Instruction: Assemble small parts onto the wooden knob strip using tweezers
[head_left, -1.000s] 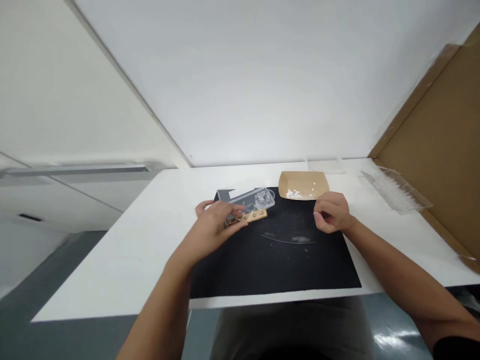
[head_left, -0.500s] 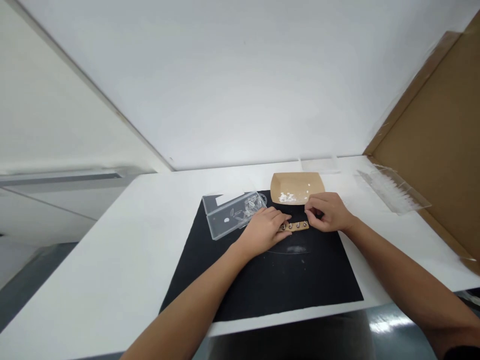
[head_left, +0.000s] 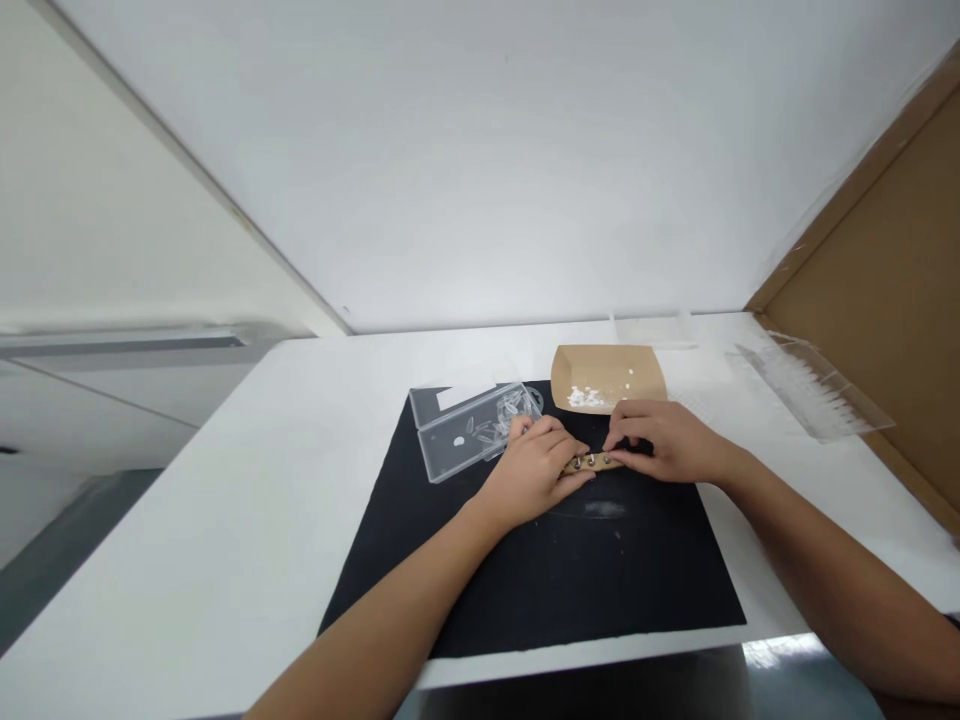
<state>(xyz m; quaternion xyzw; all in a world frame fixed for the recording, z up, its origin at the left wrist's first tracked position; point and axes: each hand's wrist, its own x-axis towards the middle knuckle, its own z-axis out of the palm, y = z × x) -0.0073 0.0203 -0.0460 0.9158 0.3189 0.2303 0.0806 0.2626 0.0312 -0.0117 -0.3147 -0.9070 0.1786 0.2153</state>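
A small tan wooden strip [head_left: 592, 461] with a row of metal studs lies on the black mat [head_left: 540, 560]. My left hand [head_left: 534, 470] grips the strip's left end, fingers curled over it. My right hand [head_left: 664, 443] pinches its right end, fingers closed down on it. Both hands rest low on the mat, meeting at the strip. Just left of my left hand sits an open clear plastic case [head_left: 472, 430] with small clear pieces inside.
A brown paper tray [head_left: 609, 375] with white bits stands behind my hands. A clear plastic rack [head_left: 814, 385] lies at the right, beside a brown cardboard panel [head_left: 885, 290]. The white table [head_left: 225, 520] ends at a wall behind and an open edge on the left.
My left hand carried the strip from beside the clear case rightward to the mat's middle. My right hand came in and closed on its other end. The case now lies open.
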